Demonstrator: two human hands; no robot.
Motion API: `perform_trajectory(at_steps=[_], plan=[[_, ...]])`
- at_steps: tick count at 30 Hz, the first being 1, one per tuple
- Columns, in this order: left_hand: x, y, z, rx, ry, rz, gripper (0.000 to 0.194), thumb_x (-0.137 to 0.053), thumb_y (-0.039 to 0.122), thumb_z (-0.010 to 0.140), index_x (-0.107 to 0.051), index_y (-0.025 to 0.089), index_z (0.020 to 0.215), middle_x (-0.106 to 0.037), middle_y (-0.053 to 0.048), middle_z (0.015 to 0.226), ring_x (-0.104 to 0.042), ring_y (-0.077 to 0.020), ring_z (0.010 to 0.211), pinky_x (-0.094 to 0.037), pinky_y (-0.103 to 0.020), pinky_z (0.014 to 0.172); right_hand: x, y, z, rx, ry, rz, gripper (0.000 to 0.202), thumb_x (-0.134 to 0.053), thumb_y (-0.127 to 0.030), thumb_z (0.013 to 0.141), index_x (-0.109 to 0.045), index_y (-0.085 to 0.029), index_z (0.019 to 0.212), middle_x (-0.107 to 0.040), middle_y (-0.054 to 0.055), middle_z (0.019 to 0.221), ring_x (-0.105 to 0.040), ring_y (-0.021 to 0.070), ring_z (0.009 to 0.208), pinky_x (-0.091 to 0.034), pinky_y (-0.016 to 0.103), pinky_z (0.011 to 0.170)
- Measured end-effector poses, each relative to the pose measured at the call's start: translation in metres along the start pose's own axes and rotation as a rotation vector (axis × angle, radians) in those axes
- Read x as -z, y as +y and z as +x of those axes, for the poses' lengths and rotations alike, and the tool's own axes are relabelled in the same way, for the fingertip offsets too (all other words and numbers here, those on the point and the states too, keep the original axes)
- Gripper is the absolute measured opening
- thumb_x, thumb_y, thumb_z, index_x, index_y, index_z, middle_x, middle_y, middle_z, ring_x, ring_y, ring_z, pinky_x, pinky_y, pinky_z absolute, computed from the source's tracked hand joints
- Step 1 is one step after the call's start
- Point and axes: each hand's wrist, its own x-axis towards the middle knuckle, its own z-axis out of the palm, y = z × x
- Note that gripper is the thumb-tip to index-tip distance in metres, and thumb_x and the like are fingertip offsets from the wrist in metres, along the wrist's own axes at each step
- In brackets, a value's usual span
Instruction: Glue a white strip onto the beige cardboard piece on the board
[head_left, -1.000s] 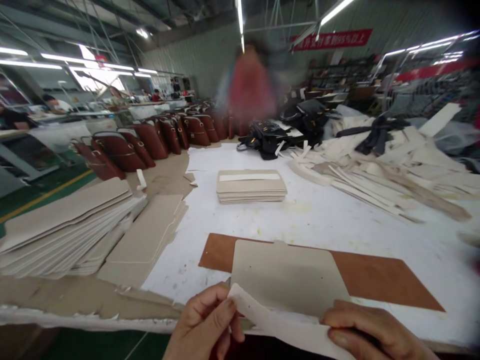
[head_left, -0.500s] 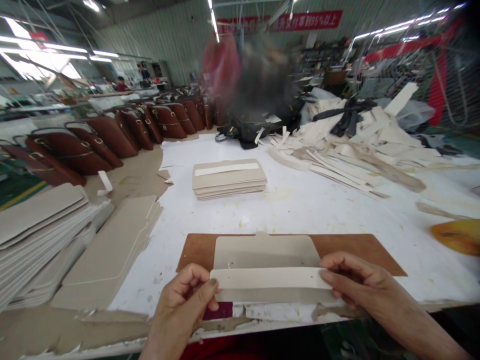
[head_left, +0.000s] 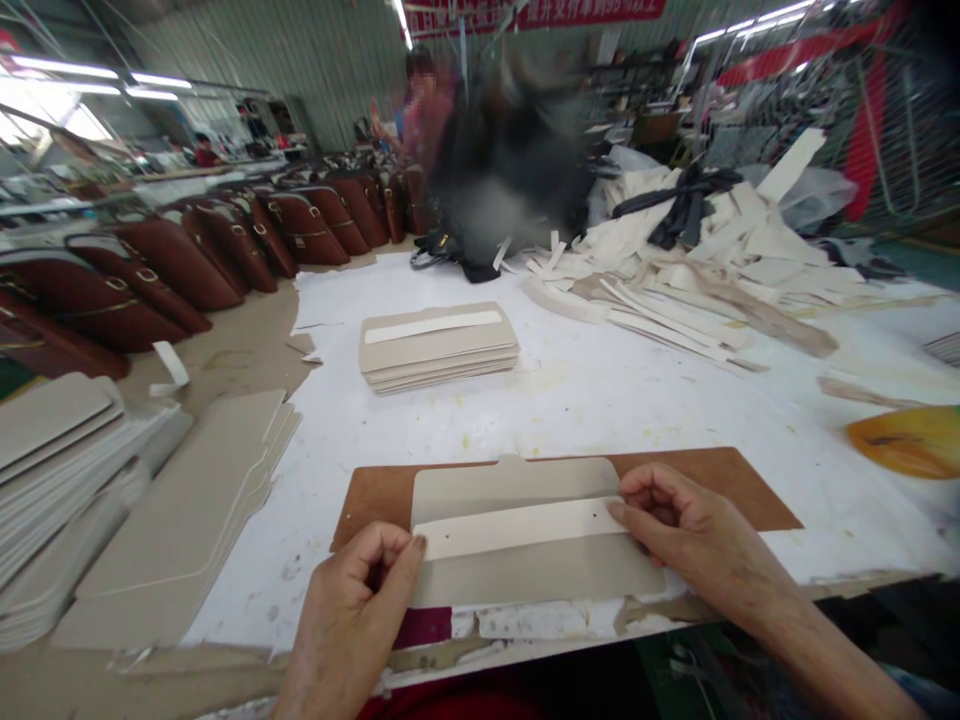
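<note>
One white strip is held flat across one grey board panel, which is laid on one brown leather sheet at the near edge of the white table. One stack of like grey panels, topped by a single white strip, is set further up the table. Two piles of larger grey boards are ranged on the left, and a row of dark red bags, too many and too overlapped to be counted, is lined behind them. One heap of pale offcuts is spread on the right.

Compared with half a second earlier, the strip is seen higher on the panel, nearer its middle, and the bare lower part of the panel is now exposed.

The left hand is curled, with thumb and forefinger pinched on the strip's left end. The right hand is half closed, knuckles up, its fingertips pressed on the strip's right end.
</note>
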Motion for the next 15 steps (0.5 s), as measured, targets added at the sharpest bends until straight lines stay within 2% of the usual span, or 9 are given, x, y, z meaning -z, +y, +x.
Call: perform_trajectory(at_steps=[6,10,15], plan=[[0.0,-0.002,0.002,-0.01,0.009,0.045,0.038,-0.061,0.051,0.092,-0.061,0.023,0.067,-0.054,0.005,0.063,-0.051,-0.0151,0.061,-0.038,-0.023,0.059,-0.002,-0.01,-0.003,-0.039,0.048,-0.029,0.039,-0.061,-0.064,0.076,-0.063,-0.027,0.089,-0.064,0.0,0.068,-0.058,0.0196,0.055,-0.047,0.031,0.048],[0.001,-0.009,0.005,-0.027,-0.041,0.083,0.04,-0.06,0.054,0.093,-0.062,0.023,0.067,-0.056,0.004,0.063,-0.053,-0.0157,0.061,-0.039,-0.023,0.058,-0.002,-0.015,-0.004,-0.027,0.067,-0.064,0.036,-0.06,-0.061,0.076,-0.063,-0.027,0.087,-0.064,0.0,0.067,-0.059,0.02,0.056,-0.045,0.031,0.049],[0.0,-0.007,0.003,0.0,-0.003,0.082,0.038,-0.06,0.052,0.094,-0.061,0.023,0.069,-0.057,0.004,0.066,-0.052,-0.0156,0.064,-0.039,-0.023,0.06,-0.004,-0.018,-0.005,0.001,0.095,-0.1,0.033,-0.058,-0.059,0.076,-0.063,-0.027,0.084,-0.065,0.0,0.065,-0.059,0.0199,0.055,-0.044,0.032,0.051]])
